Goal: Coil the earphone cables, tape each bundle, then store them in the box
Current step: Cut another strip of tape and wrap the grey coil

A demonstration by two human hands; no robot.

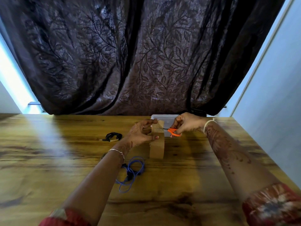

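A roll of brown tape [156, 149] stands on edge on the wooden table [48, 152]. My left hand [141, 133] pinches a strip pulled up from the roll. Small orange-handled scissors [173, 131] are gripped in my right hand [187, 123], their blades pointing left at the strip. A blue earphone cable [132, 172] lies loosely coiled near my left forearm. Farther left lies a black earphone bundle [113, 136], coiled and bound with a piece of tape. The clear plastic box [167, 117] sits at the table's far edge, partly hidden behind my hands.
A dark leaf-patterned curtain [138, 54] hangs just behind the table's far edge. A pale wall [276, 95] runs along the right side. Wide bare wood stretches at the left and in front.
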